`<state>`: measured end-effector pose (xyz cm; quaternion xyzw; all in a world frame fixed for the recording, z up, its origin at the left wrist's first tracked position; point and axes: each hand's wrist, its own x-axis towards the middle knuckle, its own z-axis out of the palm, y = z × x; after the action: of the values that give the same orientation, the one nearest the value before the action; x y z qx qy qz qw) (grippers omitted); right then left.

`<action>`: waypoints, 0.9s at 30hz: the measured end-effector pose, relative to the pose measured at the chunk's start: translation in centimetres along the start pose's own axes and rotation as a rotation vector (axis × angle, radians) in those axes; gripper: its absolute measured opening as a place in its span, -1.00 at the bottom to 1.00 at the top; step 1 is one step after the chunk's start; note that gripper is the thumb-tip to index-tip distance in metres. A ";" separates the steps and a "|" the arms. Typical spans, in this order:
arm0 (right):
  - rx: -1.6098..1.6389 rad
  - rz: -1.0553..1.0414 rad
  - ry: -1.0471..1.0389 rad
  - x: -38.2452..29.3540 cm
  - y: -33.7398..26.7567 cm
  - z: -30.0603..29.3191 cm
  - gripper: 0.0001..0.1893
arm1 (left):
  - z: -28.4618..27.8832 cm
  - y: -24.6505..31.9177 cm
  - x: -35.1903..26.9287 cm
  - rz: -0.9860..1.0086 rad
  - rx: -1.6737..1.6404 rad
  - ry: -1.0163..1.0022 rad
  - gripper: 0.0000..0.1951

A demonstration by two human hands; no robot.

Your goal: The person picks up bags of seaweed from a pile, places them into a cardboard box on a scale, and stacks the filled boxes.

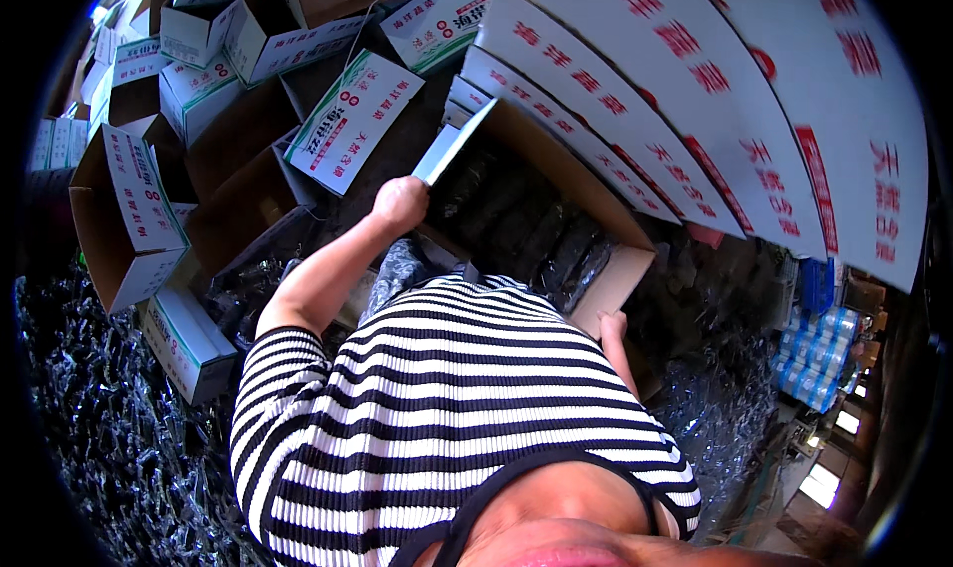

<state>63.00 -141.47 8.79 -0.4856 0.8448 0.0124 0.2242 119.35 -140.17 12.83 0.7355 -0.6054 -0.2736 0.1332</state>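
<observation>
An open cardboard carton (573, 172) stands before me against my body, white outside and brown inside. Rows of dark packets (514, 224) in clear, shiny plastic lie inside it. My left hand (402, 203) is closed around the carton's left end, near its white flap (454, 144). At the opposite end, the fingers of my right hand (613, 325) grip the edge of the brown end flap (612, 280). Shadow covers much of the contents, and my striped shirt hides the carton's near side.
Tall stacked white cartons (655, 98) with red print rise close on the right. Several open cartons (253, 165) crowd the left and front. Heaps of dark plastic-wrapped packets (134, 418) cover the left floor. Shrink-wrapped packs (815, 351) and a blue crate (817, 284) stand far right.
</observation>
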 end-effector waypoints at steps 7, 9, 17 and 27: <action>0.079 0.001 -0.006 -2.6 -3.0 0.0 -0.64 | -4.4 -2.2 -0.5 0.100 0.018 0.023 -0.81; 0.081 0.003 -0.049 -2.3 -3.8 0.8 -0.62 | -3.7 -3.6 0.1 0.088 -0.005 0.037 -0.80; 0.212 0.071 -0.034 2.6 0.1 6.9 -0.57 | -0.1 -5.1 2.8 -0.036 -0.010 -0.057 -0.66; -0.345 -0.252 -0.515 -2.7 -12.9 9.9 0.07 | 7.5 -2.1 5.1 -0.022 0.310 -0.564 -0.10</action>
<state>78.43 -143.78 3.51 -0.5980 0.6790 0.2499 0.3447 117.41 -143.56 4.39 0.6486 -0.6449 -0.3727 -0.1564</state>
